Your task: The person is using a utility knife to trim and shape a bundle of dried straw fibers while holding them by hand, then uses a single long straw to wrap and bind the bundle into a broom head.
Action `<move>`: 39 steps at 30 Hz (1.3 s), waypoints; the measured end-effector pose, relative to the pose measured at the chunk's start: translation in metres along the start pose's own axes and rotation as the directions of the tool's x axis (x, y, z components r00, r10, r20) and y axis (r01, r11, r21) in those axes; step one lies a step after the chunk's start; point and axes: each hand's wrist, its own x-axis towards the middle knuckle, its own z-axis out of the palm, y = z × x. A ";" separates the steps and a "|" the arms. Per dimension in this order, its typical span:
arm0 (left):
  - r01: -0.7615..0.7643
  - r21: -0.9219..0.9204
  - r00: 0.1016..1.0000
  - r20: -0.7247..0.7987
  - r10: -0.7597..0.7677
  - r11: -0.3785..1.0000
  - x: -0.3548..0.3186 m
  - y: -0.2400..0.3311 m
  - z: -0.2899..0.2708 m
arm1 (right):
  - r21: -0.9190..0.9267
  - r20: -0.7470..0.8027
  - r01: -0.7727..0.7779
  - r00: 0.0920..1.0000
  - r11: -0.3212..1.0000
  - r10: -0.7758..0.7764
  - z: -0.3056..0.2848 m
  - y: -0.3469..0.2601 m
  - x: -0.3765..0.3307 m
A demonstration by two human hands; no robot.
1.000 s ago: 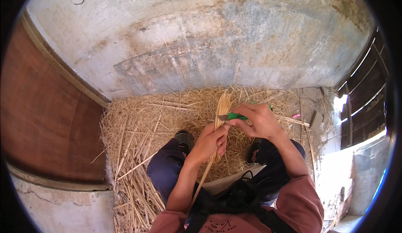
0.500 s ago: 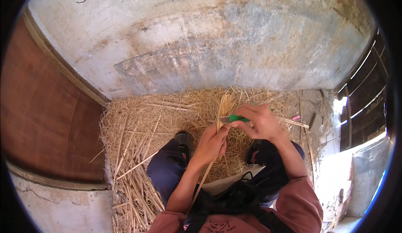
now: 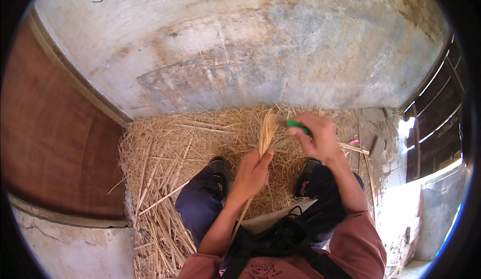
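Observation:
My left hand (image 3: pixel 251 175) is closed around a long pale stick with a frayed end (image 3: pixel 267 134). Its fine yellowish strands fan out above my fist, and the thin lower shaft slants down toward my lap. My right hand (image 3: pixel 321 137) grips a green-handled knife (image 3: pixel 297 126). The short, dull blade points left at the frayed strands, seemingly a little apart from them and blurred by motion. Part of the handle is hidden in my fingers.
Straw and shavings (image 3: pixel 170 133) cover the floor around my shoes. Several split pale sticks (image 3: pixel 163 239) lie at the left. A stained wall (image 3: pixel 250 53) rises ahead, a brown panel (image 3: pixel 65 133) stands left, and dark slats (image 3: pixel 436 118) are at the right.
My right hand has moved the knife up and to the right, away from the spot near my left thumb. My left hand keeps hold of the stick almost in place.

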 end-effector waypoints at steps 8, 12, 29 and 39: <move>-0.221 0.187 0.966 -0.092 0.242 0.957 0.011 -0.030 0.002 | -0.094 0.137 0.014 0.991 0.995 -0.001 0.020 -0.010 -0.008; -0.203 0.227 0.970 -0.088 0.227 0.953 0.008 -0.024 0.007 | -0.141 -0.049 -0.123 0.992 0.982 0.117 0.014 0.014 0.003; -0.165 0.260 0.973 -0.115 0.200 0.951 0.006 -0.016 0.008 | -0.175 -0.031 -0.108 0.994 0.979 0.104 0.013 0.019 0.003; -0.056 0.150 0.994 -0.084 0.069 0.987 0.006 -0.009 -0.003 | -0.044 0.223 0.066 0.973 0.997 -0.054 0.004 0.002 -0.001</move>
